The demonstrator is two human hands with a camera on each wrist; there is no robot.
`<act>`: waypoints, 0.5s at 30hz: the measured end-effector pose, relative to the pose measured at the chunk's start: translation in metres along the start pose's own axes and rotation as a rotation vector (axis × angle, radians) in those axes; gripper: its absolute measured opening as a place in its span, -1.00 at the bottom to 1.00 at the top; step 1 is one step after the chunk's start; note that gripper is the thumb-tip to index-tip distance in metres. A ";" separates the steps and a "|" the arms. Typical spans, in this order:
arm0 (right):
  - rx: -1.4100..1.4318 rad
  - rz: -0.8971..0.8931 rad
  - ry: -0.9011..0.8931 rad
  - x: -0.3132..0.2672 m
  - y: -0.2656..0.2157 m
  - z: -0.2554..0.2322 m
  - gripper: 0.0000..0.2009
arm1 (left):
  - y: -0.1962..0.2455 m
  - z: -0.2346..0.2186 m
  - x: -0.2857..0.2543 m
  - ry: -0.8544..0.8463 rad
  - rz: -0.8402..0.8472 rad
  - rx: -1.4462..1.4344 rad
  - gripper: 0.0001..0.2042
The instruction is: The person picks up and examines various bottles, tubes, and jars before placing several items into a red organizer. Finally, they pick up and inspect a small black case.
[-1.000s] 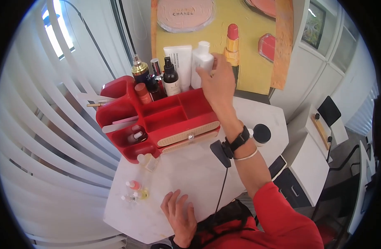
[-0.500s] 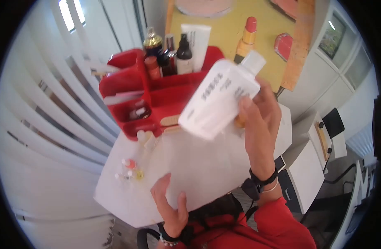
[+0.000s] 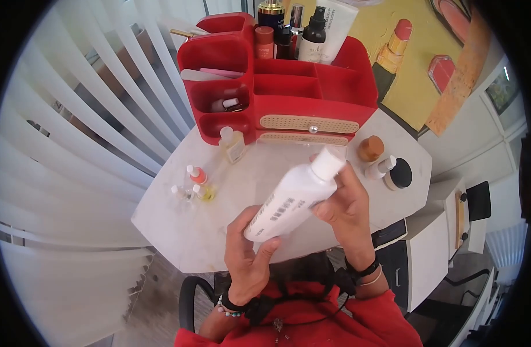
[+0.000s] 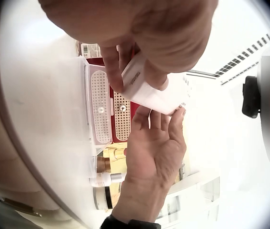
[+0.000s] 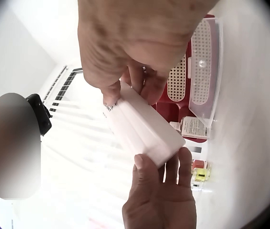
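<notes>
A white bottle (image 3: pixel 291 199) with dark print and a white cap is tilted above the table, its cap toward the upper right. The right hand (image 3: pixel 349 214) grips it near the cap, thumb on the front. At the base, the left hand (image 3: pixel 248 254) holds it between thumb and fingers. In the left wrist view the bottle (image 4: pixel 147 90) lies between the left hand (image 4: pixel 139 33) and the right hand (image 4: pixel 151 157). The right wrist view shows the bottle (image 5: pixel 142 126), with the right hand (image 5: pixel 130 43) above and the left hand (image 5: pixel 161 195) below.
Beyond the hands stands a red organizer (image 3: pixel 312 104) with bottles and a white tube (image 3: pixel 338 29). Small bottles (image 3: pixel 199 174) and a clear bottle (image 3: pixel 232 146) are at left. An amber jar (image 3: pixel 370 148), pump bottle (image 3: pixel 381 168) and black-lidded jar (image 3: pixel 398 173) stand at right.
The right hand has taken the white bottle from the organizer and brought it down toward the body. The left hand has risen from the table edge and now holds its base. The head view has shifted.
</notes>
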State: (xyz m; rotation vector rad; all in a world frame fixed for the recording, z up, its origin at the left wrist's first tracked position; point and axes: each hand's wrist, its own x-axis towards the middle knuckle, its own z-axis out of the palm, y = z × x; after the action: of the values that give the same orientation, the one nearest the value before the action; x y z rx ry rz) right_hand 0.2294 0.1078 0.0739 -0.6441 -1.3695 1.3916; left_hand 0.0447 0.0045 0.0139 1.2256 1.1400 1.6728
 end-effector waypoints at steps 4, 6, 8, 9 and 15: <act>-0.168 0.018 -0.175 0.003 0.005 -0.005 -0.35 | -0.008 -0.009 -0.003 0.011 0.055 0.116 -0.35; -0.296 -0.030 -0.179 0.008 0.001 0.004 -0.37 | -0.007 -0.014 -0.007 0.067 0.077 0.310 -0.37; -0.421 -0.074 -0.163 0.012 -0.004 0.016 -0.38 | -0.012 -0.018 -0.010 0.105 0.089 0.505 -0.37; -0.499 -0.118 -0.088 0.019 -0.006 0.025 -0.39 | -0.022 -0.020 -0.010 0.135 0.109 0.448 -0.38; -0.730 -0.257 -0.008 0.062 0.015 0.065 -0.40 | -0.030 -0.028 -0.005 0.001 0.108 0.534 -0.44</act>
State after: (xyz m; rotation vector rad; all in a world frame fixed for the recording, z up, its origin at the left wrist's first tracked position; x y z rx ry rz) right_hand 0.1467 0.1416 0.0906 -0.8851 -1.9009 0.6662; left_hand 0.0213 0.0031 -0.0201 1.6333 1.6094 1.4885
